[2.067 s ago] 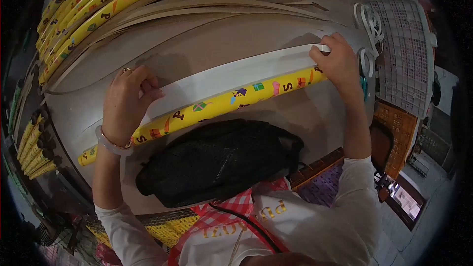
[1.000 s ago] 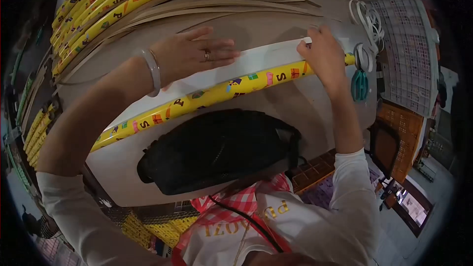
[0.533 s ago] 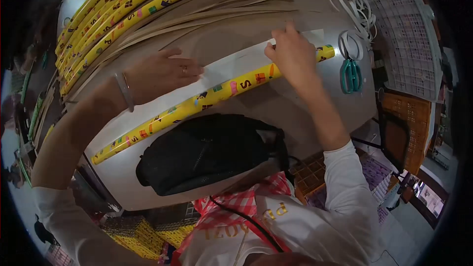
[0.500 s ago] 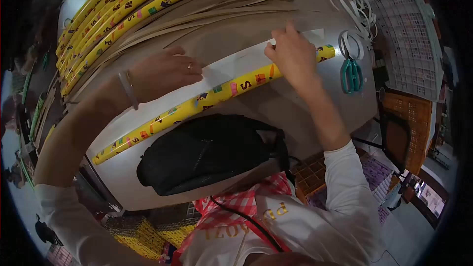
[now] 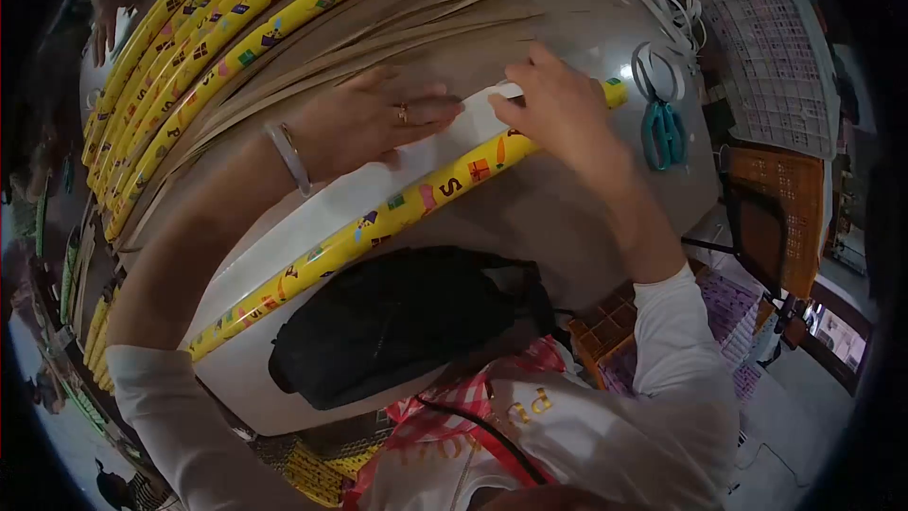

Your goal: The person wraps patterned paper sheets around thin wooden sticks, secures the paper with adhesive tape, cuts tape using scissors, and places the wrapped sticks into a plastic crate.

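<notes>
A long yellow sheet with printed letters and gift pictures (image 5: 416, 199) lies slantwise across the table, its near edge rounded like a tube and its white back (image 5: 293, 218) showing along the far side. My left hand (image 5: 378, 123), with a ring and a bracelet, rests fairly flat on the white part, fingers stretched toward the right. Close by, my right hand (image 5: 563, 118) pinches the white far edge between thumb and fingers, over the sheet's right portion. Teal-handled scissors (image 5: 664, 132) lie beyond the sheet's right end.
A black bag (image 5: 407, 322) lies in front of the sheet. Tan strips (image 5: 378, 43) and several yellow printed tubes (image 5: 274, 33) stretch behind. White strapping (image 5: 662, 0) is coiled at the back right. Another person's hand (image 5: 104, 28) shows at the upper left.
My left hand has slid right along the white part, nearer my right hand. My right hand has shifted slightly left and now lifts the white edge. The view has turned a little.
</notes>
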`<state>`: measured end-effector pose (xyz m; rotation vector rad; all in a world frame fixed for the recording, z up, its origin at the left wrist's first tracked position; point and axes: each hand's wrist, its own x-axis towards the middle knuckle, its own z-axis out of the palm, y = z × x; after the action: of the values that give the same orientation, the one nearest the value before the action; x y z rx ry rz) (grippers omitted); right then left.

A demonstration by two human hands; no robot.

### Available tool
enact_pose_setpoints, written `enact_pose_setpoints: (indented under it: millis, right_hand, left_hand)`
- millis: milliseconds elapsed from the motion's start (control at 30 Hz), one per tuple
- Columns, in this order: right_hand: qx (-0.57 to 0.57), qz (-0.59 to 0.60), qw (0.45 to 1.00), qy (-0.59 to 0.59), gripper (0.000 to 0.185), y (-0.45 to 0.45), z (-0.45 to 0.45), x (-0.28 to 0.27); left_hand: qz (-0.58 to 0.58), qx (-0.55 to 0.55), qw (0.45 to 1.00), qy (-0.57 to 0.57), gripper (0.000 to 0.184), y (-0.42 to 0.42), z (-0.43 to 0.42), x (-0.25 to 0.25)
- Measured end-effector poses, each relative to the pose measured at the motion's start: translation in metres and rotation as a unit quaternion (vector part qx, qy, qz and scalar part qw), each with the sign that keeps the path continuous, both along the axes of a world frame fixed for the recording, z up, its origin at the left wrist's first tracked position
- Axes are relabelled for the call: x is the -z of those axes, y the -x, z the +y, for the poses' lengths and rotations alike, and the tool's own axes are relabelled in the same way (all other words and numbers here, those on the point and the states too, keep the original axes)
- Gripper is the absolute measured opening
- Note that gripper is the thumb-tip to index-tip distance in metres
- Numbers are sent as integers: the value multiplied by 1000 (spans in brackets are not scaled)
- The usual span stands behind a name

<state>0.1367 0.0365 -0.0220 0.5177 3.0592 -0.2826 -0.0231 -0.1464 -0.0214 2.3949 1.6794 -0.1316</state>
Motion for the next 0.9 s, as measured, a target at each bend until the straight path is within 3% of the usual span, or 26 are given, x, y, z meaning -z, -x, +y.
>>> enact_pose_setpoints:
  millis: [100,233,300,333,500,600,667,733,767,833,900]
  right_hand:
    - [-61,-22,996,69,36,-8,31,-14]
    - [-57,-163,981,93,40,-3,69,-36]
    - [22,-165,950,264,39,-11,94,-33]
    - [22,-153,945,288,36,-13,100,-33]
    - [60,-121,950,281,35,-20,101,-32]
    - [65,-119,965,223,34,-20,94,-32]
    - [61,-113,976,177,33,-20,93,-28]
    - [21,-4,991,135,41,-23,95,-17]
    - [22,-4,991,134,41,-24,94,-13]
    - [21,37,996,81,39,-24,94,-7]
    - [14,42,997,61,39,-23,91,-7]
  left_hand:
    - [-16,-4,1000,11,68,2,1,1]
    - [-66,-4,998,4,68,7,0,8]
    - [-75,-4,997,6,67,9,-1,10]
    - [-83,-3,996,12,65,9,0,10]
    - [-120,-10,992,-21,45,11,12,9]
    - [-140,-8,990,8,44,10,24,4]
    - [-113,27,993,31,48,12,33,1]
    - [-48,59,997,-23,62,10,39,3]
    - [-49,60,997,-23,62,9,44,2]
    - [-23,66,997,13,85,7,54,-1]
    - [1,72,997,37,96,3,62,-7]
